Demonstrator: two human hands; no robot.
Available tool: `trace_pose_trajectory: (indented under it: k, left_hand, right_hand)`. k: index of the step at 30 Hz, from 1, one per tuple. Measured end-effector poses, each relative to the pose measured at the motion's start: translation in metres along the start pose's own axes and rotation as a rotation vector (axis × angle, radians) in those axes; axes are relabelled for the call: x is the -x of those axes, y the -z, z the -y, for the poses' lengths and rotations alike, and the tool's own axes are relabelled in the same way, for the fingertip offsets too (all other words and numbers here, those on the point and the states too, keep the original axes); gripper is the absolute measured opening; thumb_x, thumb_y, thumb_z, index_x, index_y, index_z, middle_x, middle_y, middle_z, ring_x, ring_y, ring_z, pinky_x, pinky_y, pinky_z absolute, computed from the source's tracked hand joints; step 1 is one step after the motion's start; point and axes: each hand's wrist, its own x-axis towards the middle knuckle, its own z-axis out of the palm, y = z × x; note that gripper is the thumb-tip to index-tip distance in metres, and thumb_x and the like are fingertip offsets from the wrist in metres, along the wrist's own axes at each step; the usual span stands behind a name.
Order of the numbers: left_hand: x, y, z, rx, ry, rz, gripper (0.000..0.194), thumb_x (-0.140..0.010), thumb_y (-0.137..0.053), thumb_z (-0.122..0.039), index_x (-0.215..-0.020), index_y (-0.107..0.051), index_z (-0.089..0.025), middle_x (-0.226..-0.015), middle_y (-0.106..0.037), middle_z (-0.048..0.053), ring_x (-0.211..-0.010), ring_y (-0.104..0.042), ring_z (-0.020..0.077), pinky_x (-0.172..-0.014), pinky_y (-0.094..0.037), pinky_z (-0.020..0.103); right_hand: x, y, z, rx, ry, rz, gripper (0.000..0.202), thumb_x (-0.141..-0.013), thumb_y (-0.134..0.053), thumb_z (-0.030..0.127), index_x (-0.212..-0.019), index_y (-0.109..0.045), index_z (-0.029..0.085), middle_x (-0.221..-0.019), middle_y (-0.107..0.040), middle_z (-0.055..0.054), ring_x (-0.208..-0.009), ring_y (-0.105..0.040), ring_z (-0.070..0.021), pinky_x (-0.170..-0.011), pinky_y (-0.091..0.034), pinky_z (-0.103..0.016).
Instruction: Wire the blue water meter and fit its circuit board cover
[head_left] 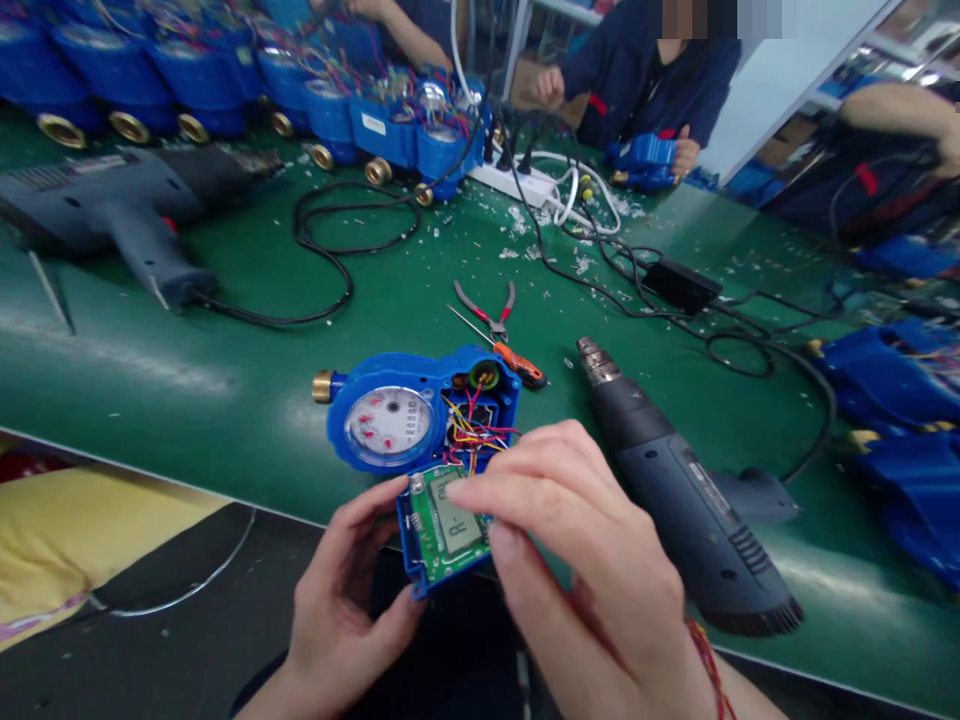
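A blue water meter (pixel 390 425) with a round dial and brass fitting lies at the table's near edge. Colored wires (pixel 472 430) run from its open compartment to a green circuit board (pixel 433 545) with a small LCD (pixel 454 525). The board sits in a blue cover (pixel 409 560), gripped at its left side between the thumb and fingers of my left hand (pixel 349 590). My right hand (pixel 592 560) is closed over the board's right side, index fingertip over the LCD and thumb at the board's edge. The contact under those fingers is partly hidden.
Heat guns lie at right (pixel 675 480) and left (pixel 112 200). Cutting pliers (pixel 495 318) and an orange screwdriver (pixel 517 365) are behind the meter. Farther back stand several blue meters (pixel 382 125) and a power strip (pixel 514 185) with cables. Other people work across the table.
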Motion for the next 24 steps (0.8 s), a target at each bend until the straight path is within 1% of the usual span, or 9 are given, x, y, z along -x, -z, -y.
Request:
trace_pose_trajectory:
  k: [2,6,9,13,18,24]
  left_hand:
    - [-0.002,-0.001,-0.001,0.020,-0.025,0.025,0.056,-0.077,-0.073,-0.014,-0.128,-0.059,-0.032,-0.120,-0.068,0.001,-0.105,-0.068,0.0168,-0.091,-0.053,0.019]
    - [-0.003,-0.001,-0.004,0.013,-0.033,0.027,0.057,-0.078,-0.072,-0.015,-0.130,-0.058,-0.033,-0.122,-0.067,0.001,-0.106,-0.067,0.0160,-0.091,-0.053,0.018]
    - [-0.002,-0.002,-0.004,0.001,-0.039,0.025,0.056,-0.079,-0.071,-0.016,-0.130,-0.058,-0.035,-0.123,-0.067,0.001,-0.108,-0.067,0.0164,-0.092,-0.052,0.019]
    - [-0.001,-0.002,-0.003,-0.016,-0.044,0.048,0.057,-0.081,-0.070,-0.017,-0.133,-0.056,-0.036,-0.124,-0.067,0.000,-0.107,-0.067,0.0161,-0.093,-0.052,0.020]
    - [0.000,-0.003,0.000,-0.060,-0.072,0.029,0.059,-0.080,-0.071,-0.017,-0.133,-0.055,-0.037,-0.125,-0.067,-0.001,-0.109,-0.066,0.0158,-0.093,-0.052,0.019]
    - [-0.001,-0.002,0.000,-0.067,-0.073,0.021,0.059,-0.079,-0.071,-0.015,-0.132,-0.056,-0.037,-0.123,-0.068,-0.001,-0.107,-0.067,0.0160,-0.093,-0.052,0.020]
  right_hand:
    - [0.003,-0.005,-0.010,0.013,0.078,-0.040,0.027,-0.088,-0.048,0.002,-0.106,-0.064,0.015,-0.096,-0.063,-0.003,-0.094,-0.056,-0.0138,-0.084,-0.046,-0.030]
    - [0.032,-0.017,-0.029,0.079,0.084,-0.112,0.031,-0.084,-0.050,0.000,-0.109,-0.061,0.014,-0.101,-0.052,-0.005,-0.100,-0.048,-0.0153,-0.086,-0.042,-0.032]
    - [0.047,-0.021,-0.036,0.123,0.105,-0.113,0.035,-0.083,-0.050,-0.002,-0.113,-0.059,0.013,-0.105,-0.049,-0.006,-0.102,-0.045,-0.0166,-0.090,-0.039,-0.033]
    - [0.051,-0.022,-0.040,0.146,0.106,-0.075,0.035,-0.084,-0.049,0.000,-0.115,-0.057,0.014,-0.107,-0.048,-0.006,-0.104,-0.044,-0.0171,-0.091,-0.038,-0.033]
    - [0.051,-0.023,-0.039,0.129,0.106,-0.072,0.034,-0.085,-0.049,0.001,-0.115,-0.056,0.015,-0.106,-0.047,-0.005,-0.103,-0.044,-0.0159,-0.090,-0.039,-0.030]
    - [0.056,-0.025,-0.040,0.097,0.096,-0.060,0.035,-0.085,-0.048,0.001,-0.115,-0.055,0.016,-0.107,-0.046,-0.005,-0.101,-0.044,-0.0159,-0.088,-0.039,-0.031]
